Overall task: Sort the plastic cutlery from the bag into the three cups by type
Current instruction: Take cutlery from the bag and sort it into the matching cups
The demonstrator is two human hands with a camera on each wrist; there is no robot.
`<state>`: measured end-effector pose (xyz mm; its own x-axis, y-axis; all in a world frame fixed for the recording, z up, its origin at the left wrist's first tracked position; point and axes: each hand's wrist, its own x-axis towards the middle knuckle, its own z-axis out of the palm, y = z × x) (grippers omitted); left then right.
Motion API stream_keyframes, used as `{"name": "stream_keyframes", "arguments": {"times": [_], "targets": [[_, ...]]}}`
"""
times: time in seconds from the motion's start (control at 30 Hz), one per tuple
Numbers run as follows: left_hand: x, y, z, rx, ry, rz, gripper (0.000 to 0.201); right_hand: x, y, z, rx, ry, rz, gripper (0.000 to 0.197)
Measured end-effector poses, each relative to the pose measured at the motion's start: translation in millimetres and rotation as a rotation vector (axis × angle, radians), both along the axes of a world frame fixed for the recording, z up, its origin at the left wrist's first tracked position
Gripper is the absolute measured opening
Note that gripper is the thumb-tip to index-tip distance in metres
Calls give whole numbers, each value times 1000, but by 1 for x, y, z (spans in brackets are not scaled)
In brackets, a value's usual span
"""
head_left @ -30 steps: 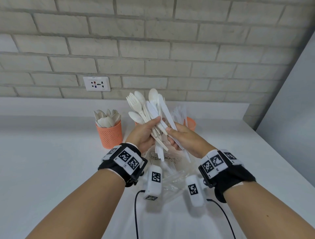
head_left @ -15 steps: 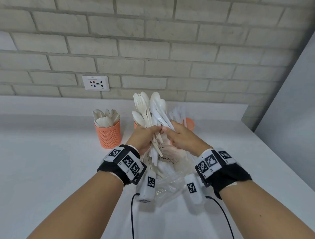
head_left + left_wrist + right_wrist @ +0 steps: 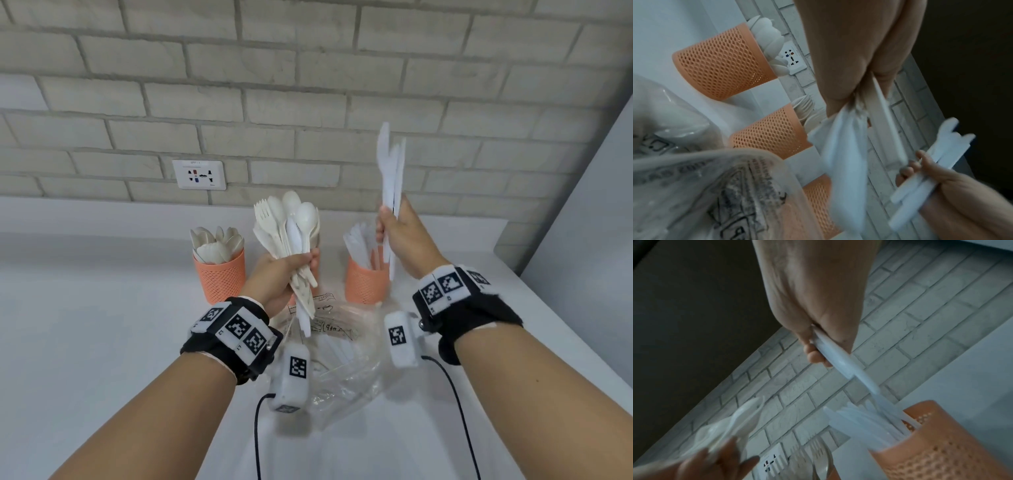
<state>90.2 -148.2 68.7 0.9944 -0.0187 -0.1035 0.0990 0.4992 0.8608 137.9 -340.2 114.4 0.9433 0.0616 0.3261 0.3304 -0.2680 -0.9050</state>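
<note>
My left hand grips a mixed bunch of white cutlery, forks and spoons fanned upward, above the clear plastic bag. My right hand is raised to the right and holds a few white knives upright, above the right orange cup, which holds knives. The left orange cup holds spoons. The middle cup is mostly hidden behind my left hand in the head view; fork tines show in it in the right wrist view.
The three mesh cups stand in a row near the back ledge, under a wall socket on the brick wall. More cutlery lies inside the bag. A grey wall panel closes the right side. Wrist camera cables trail toward me.
My right hand has pulled the knives out of the bunch and lifted them up and to the right. My left hand keeps the rest of the bunch in place.
</note>
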Motion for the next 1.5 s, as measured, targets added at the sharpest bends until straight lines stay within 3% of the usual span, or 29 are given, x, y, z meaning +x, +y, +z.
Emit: {"name": "stream_keyframes", "arguments": {"times": [0.1, 0.23, 0.47, 0.7, 0.83, 0.97, 1.1, 1.23, 1.37, 1.5], "targets": [[1, -2, 5, -73, 28, -86, 11, 23, 5, 4, 104, -138, -83, 15], [0, -6, 7, -96, 27, -165, 12, 42, 12, -11, 158, -164, -114, 26], [1, -7, 1, -69, 37, -186, 9, 63, 2, -63, -50, 63, -101, 26], [-2, -10, 2, -28, 23, -162, 15, 73, 3, -68, -277, 109, -124, 30], [-1, -10, 3, -15, 25, -146, 16, 57, 10, -43, -227, -171, -208, 52], [2, -11, 3, 9, 6, -157, 10, 24, 31, -8, -97, -387, -135, 37], [1, -11, 5, -21, 12, -128, 16, -15, 55, 3, -77, -260, 173, 15], [-2, -9, 11, -165, -14, -61, 18, -35, 67, -13, -333, -173, 207, 14], [-6, -4, 18, -223, -15, -9, 18, -46, 67, -23, -384, -95, 233, 18], [-6, 3, 21, -242, 0, 51, 21, -50, 64, -22, -506, 149, 251, 16]]}}
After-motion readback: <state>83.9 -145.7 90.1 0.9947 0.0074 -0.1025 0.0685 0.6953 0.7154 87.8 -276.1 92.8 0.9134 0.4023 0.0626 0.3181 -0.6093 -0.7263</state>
